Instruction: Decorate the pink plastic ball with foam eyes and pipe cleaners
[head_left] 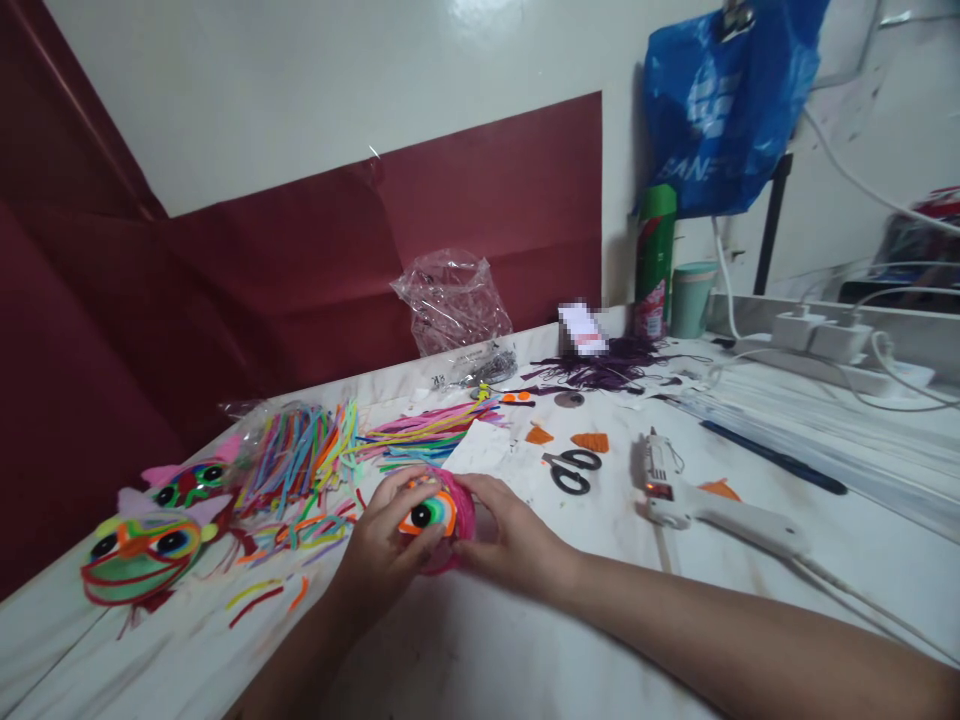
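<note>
Between my two hands, just above the marble-patterned table, is a round pink craft piece [466, 510] with a big eye of orange, green and blue rings around a black pupil. Fingers of my left hand [390, 525] are wrapped over its left side, with the thumb beneath the eye. My right hand [517, 540] grips the opposite edge between thumb and fingers. Both hands cover much of the piece. Black-handled scissors [571, 470] lie beyond my right hand, near small orange pieces [591, 442]. A white hot glue gun [720, 510] rests farther right, its small light glowing.
Finished animal-face crafts [139, 570] sit at the left. Colourful pipe cleaners [292, 460] spread behind my left hand. Purple tassels [600, 365], a green spray can [655, 265] and a cup [691, 300] stand at the back. A power strip [892, 375] with cables lies right.
</note>
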